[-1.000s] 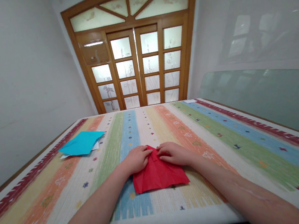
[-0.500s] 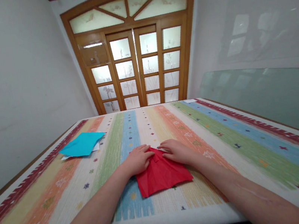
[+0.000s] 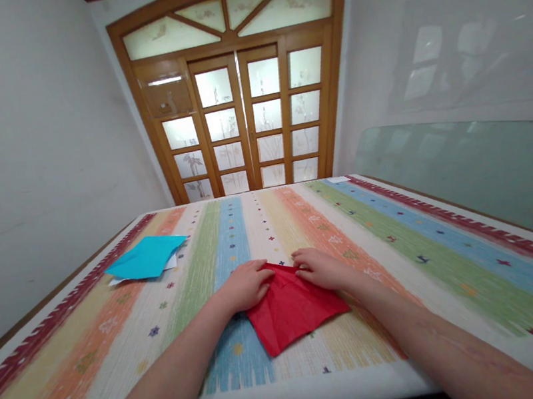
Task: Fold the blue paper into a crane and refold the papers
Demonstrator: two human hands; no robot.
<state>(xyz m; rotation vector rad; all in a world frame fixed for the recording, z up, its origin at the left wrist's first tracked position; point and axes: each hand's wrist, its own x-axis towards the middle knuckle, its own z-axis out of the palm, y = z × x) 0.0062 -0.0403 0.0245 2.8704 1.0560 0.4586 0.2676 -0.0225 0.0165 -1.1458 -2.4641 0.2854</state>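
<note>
Red paper [image 3: 293, 306], folded into a flat shape with a pointed far end, lies on the near middle of the striped tablecloth [image 3: 407, 258], across the blue and pale stripes. Both hands rest on its far end. The left hand [image 3: 246, 285] lies palm down with fingers close together and slightly curled, pressing the far left corner of the sheet against the cloth. The right hand [image 3: 320, 268] is also palm down, its fingers narrow and bent at the tips, touching the far right edge; whether any fingertip pinches a layer or only presses on it cannot be told from this angle.

Compared with a second ago, the sheet has turned: its near edge then ran almost square to the table's near edge, and now the near corner points toward the person while the right corner has swung out to the right. The small flap that stood near the tip between the hands looks flatter now, and the hands have drawn a little further apart. By that reading, the fold at the tip has been pressed down and the sheet is being rotated under the hands.

Far left on the cloth, well apart from the hands, lies a blue sheet [image 3: 147, 256] on top of a white sheet [image 3: 171, 262]. A wooden glazed door [image 3: 244, 122] closes the far wall.
</note>
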